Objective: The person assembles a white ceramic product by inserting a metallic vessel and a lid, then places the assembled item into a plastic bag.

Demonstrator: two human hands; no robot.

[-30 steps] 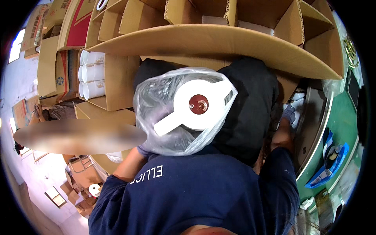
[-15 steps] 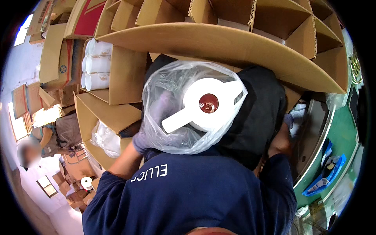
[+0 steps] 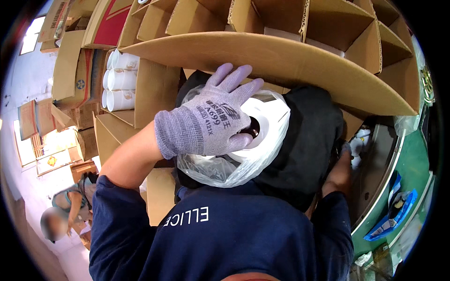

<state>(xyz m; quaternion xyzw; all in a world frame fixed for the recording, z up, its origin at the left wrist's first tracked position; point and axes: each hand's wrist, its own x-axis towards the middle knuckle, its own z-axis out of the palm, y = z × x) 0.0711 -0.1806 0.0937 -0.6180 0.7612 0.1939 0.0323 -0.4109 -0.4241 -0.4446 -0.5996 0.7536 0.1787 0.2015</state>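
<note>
A white jug [image 3: 271, 122] with a round dark-red opening rests on my lap in a clear plastic bag [image 3: 211, 172]. My left hand [image 3: 213, 114], in a grey-purple knit glove, lies over the jug's top with its fingers spread and its thumb beside the opening. The hand hides much of the jug, including its handle. Down at the right, beside my leg, my right hand [image 3: 346, 152] reaches toward small white parts [image 3: 360, 143] in a grey bin. Its fingers are mostly hidden.
Ahead stands a large cardboard box [image 3: 281, 56] with dividers. White cylinders [image 3: 123, 79] are stacked at the left. At the right, a blue packet [image 3: 393, 215] lies on a green table [image 3: 412, 164]. A person [image 3: 70, 206] bends at the far left.
My left hand has come up from the bag's left side onto the jug's top. The bag sits lower around the jug. The right hand stays by the bin. The person at far left has moved.
</note>
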